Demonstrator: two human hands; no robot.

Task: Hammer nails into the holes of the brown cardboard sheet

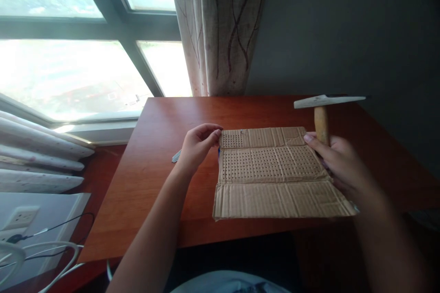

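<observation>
A flat sheet of corrugated cardboard [275,174] with many rows of small holes lies on the reddish wooden table [154,183]. My left hand [197,146] pinches the cardboard's far left corner with fingers closed. My right hand [338,162] is wrapped round the wooden handle of a hammer [325,107], held upright above the cardboard's right edge, its pale metal head level. Several thin metal nails [176,156] lie on the table just left of my left hand.
A window [68,68] and a patterned curtain [220,27] stand behind the table, with a dark wall to the right. At lower left are a wall socket [20,217], cables [51,247] and pale slats [37,160].
</observation>
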